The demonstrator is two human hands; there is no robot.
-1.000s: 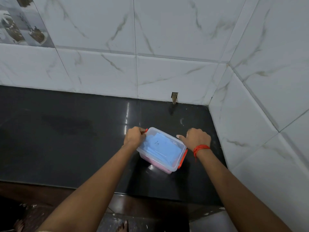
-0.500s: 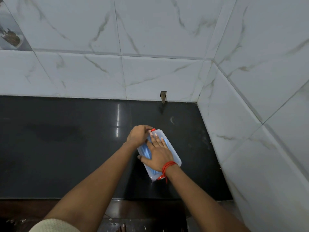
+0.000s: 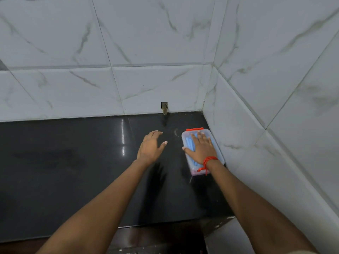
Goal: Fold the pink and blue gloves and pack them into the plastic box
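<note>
The clear plastic box (image 3: 187, 139) with red clips lies lidded on the black counter, close against the right wall. Blue glove fabric (image 3: 189, 143) shows through the lid, and a thin strip of pink (image 3: 197, 173) shows at the box's near end. My right hand (image 3: 201, 147) rests flat on the lid, fingers spread, a red thread around the wrist. My left hand (image 3: 150, 146) hovers open above the counter to the left of the box, apart from it, holding nothing.
The black glossy counter (image 3: 73, 158) runs left from the corner, with its front edge near the bottom of the view. White marble tiles cover the back wall and the right wall (image 3: 275, 125). A small notch (image 3: 164, 107) sits in the back wall at counter level.
The box has slid right, up against the side wall, under my right hand. My left hand has let go of the box's far clip and moved off to the left.
</note>
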